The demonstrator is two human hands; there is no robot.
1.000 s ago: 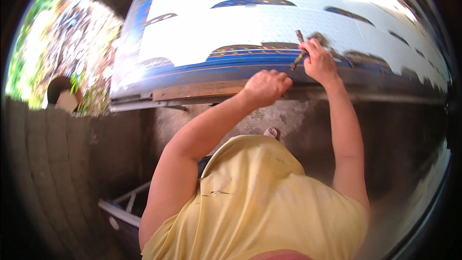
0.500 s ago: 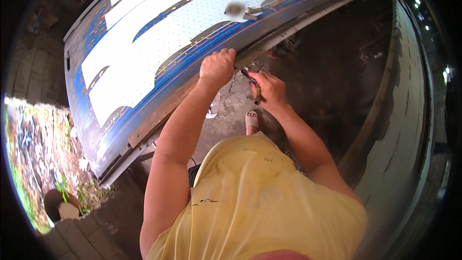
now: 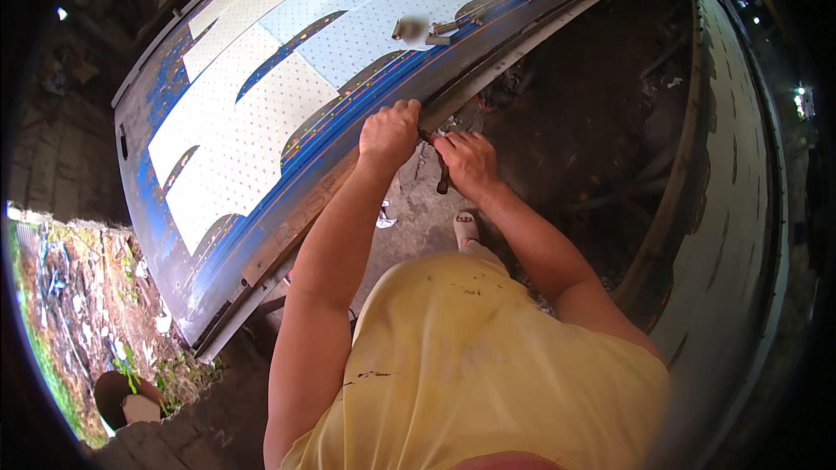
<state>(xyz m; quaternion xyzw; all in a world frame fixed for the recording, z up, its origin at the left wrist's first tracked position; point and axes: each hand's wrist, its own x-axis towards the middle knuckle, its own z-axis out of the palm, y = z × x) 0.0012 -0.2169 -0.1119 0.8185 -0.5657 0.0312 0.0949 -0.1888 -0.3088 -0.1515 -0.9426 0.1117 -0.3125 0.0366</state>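
My left hand (image 3: 391, 132) is closed at the near edge of a long sloping table (image 3: 261, 254), its fingertips curled down. Whatever it may grip there is hidden. Just right of it, my right hand (image 3: 470, 164) is closed around a short dark tool (image 3: 443, 178), rod-like with a thicker lower end. Its upper end reaches the edge beside my left hand; its exact kind is unclear. Pale dotted sheets (image 3: 287, 113) with curved cut edges lie across the table's blue-stained top.
Small tube-like objects (image 3: 438, 39) lie on the sheets beyond my hands. A second long table (image 3: 736, 235) with pale pieces runs along the right. Between the tables is a dirty concrete floor (image 3: 405, 209) with scraps, and my sandalled foot (image 3: 466, 231). Rubble and plants (image 3: 113, 322) show at left.
My right hand has shifted slightly left and the tool has turned with it, its lower end swinging left. My left hand stays at the table edge. The view has shifted a little.
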